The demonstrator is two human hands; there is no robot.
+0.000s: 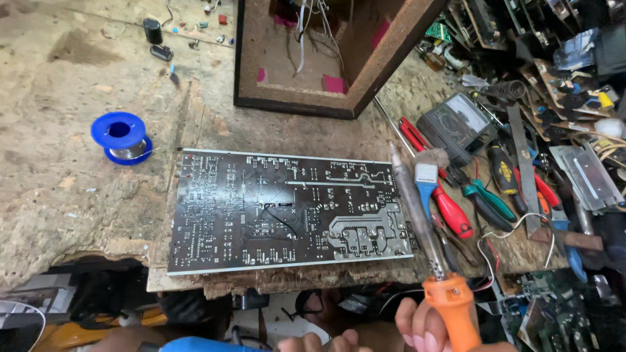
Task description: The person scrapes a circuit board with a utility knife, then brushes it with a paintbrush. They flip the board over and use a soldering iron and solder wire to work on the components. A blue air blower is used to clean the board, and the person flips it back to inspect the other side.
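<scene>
A dark circuit board (287, 208) lies solder side up on the worn wooden bench (59, 195), a short black wire at its middle. My right hand (417, 331) grips the orange handle of a soldering iron (417, 215); the iron's shaft runs up along the board's right edge, its tip past the far corner. Only the curled fingers of my left hand (319, 341) show at the bottom edge, next to a blue rounded object (202, 344). Whether it holds that object is hidden.
A blue spool of solder wire (120, 137) stands left of the board. Behind the board is a wooden box frame (293, 104). On the right lie a blue-handled brush (425, 179), a red screwdriver (453, 212), green-handled pliers (489, 199), a multimeter (456, 120) and piled boards.
</scene>
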